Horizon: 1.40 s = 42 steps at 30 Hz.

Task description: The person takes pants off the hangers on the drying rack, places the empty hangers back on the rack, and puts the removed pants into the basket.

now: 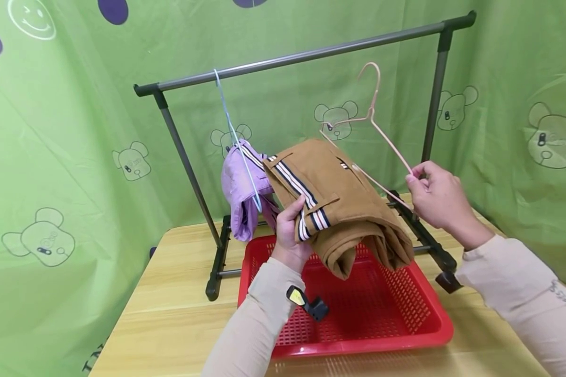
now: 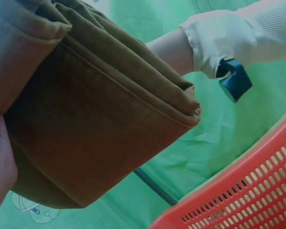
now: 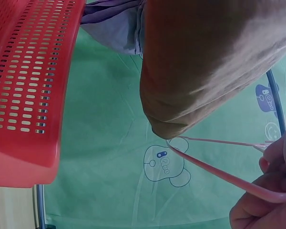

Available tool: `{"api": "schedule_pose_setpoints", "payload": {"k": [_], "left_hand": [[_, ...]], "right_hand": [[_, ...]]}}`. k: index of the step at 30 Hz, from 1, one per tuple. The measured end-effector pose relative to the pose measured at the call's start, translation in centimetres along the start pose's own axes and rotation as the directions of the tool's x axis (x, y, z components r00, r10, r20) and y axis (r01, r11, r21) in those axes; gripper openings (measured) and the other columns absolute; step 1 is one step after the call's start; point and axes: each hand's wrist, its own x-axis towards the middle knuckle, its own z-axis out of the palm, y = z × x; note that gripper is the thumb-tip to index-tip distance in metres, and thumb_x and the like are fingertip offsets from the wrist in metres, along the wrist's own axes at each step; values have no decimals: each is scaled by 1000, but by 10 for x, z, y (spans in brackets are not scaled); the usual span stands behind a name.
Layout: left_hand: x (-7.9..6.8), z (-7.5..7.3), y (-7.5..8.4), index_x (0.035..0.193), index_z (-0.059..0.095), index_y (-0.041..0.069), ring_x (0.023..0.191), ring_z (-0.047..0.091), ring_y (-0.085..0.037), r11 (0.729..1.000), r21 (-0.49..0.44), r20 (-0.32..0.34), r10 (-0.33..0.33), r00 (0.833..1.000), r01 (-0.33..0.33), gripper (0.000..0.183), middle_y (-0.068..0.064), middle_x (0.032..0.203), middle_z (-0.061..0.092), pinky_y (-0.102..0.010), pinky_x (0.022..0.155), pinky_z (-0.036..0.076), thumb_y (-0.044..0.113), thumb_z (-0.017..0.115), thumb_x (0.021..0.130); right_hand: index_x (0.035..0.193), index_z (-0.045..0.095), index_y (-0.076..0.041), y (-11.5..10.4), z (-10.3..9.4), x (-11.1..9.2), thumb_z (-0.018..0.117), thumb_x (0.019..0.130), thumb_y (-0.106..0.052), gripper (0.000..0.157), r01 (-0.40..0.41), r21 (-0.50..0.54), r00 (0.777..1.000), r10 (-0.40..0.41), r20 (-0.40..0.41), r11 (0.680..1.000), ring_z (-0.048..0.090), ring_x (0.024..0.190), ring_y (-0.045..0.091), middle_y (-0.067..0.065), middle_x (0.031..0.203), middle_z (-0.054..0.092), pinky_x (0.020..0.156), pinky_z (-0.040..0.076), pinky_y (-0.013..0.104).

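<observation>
Folded brown trousers with a striped waistband and belt loops are held up above the red basket. My left hand grips them at the waistband, thumb on top. In the left wrist view their folded layers fill much of the picture. My right hand pinches a pink hanger at its lower right corner, the hook pointing up. The hanger's lower bar reaches to the trousers; part of it is hidden there, so I cannot tell how far it passes through the folds. In the right wrist view, fingers hold the pink hanger.
A metal clothes rack stands on the wooden table. From its rail hangs a blue hanger with purple trousers. Below my hands sits the red basket. Green printed curtain surrounds the table.
</observation>
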Motion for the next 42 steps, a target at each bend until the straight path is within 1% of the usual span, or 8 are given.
{"api": "schedule_pose_setpoints", "payload": {"k": [4, 12, 16, 19, 26, 32, 39, 42], "left_hand": [[-3, -1, -1, 93, 61, 9, 76, 65, -7, 999, 0, 26, -40, 999, 40, 12, 2, 83, 68, -19, 74, 50, 19, 66, 86], [-8, -1, -5, 92, 62, 10, 75, 63, -5, 996, 14, 42, -83, 996, 82, 12, 4, 82, 67, -18, 73, 49, 21, 65, 87], [-10, -1, -6, 90, 62, 12, 74, 63, -5, 994, 15, 35, -109, 993, 108, 9, 4, 80, 67, -18, 72, 49, 20, 59, 90], [-11, -2, -7, 90, 62, 11, 73, 63, -5, 993, 9, 21, -119, 993, 119, 12, 3, 79, 67, -18, 71, 49, 19, 54, 93], [-13, -2, -10, 92, 61, 10, 75, 64, -6, 988, -5, -3, -153, 988, 153, 10, 3, 82, 67, -19, 72, 50, 19, 61, 88], [-16, 0, -12, 94, 60, 10, 76, 64, -6, 987, -2, -24, -162, 987, 162, 12, 3, 84, 67, -19, 73, 50, 17, 51, 93], [-20, -2, -13, 90, 60, 12, 72, 63, -4, 977, 21, -25, -213, 977, 214, 9, 4, 79, 66, -19, 70, 50, 21, 59, 89], [-21, -2, -14, 88, 60, 13, 70, 63, -4, 970, 33, -33, -239, 970, 240, 11, 5, 77, 65, -19, 67, 51, 21, 54, 91]], "right_hand": [[106, 52, -1, 0, 0, 1, 45, 102, -23, 24, -3, 2, 1000, 3, 2, 1000, 51, 41, 22, 6, 55, 54, 35, 36, 33], [105, 53, -1, -3, 0, 2, 46, 101, -22, 23, 1, -7, 1000, -1, -6, 1000, 52, 42, 22, 7, 56, 55, 36, 37, 33], [105, 53, 0, -5, -1, 3, 47, 101, -21, 22, 6, -7, 1000, -6, -14, 1000, 50, 42, 21, 7, 56, 54, 36, 37, 33], [106, 53, 0, -5, -2, 3, 46, 101, -22, 23, 6, -6, 1000, -6, -9, 1000, 49, 42, 21, 7, 56, 53, 36, 36, 32], [107, 53, 0, -6, -3, 2, 46, 102, -23, 24, 3, -13, 1000, -3, 1, 1000, 47, 42, 21, 7, 55, 52, 37, 35, 33], [106, 53, -1, -6, -4, 2, 46, 102, -23, 24, 5, -18, 1000, -5, -2, 1000, 45, 41, 20, 6, 55, 51, 38, 34, 33], [107, 53, 0, -6, -6, 2, 46, 102, -24, 25, 10, -21, 1000, -11, -19, 1000, 41, 41, 19, 5, 54, 48, 38, 33, 33], [106, 54, -1, -6, -6, 3, 47, 101, -24, 25, 15, -27, 1000, -15, -24, 1000, 41, 42, 19, 4, 54, 48, 40, 33, 33]]}}
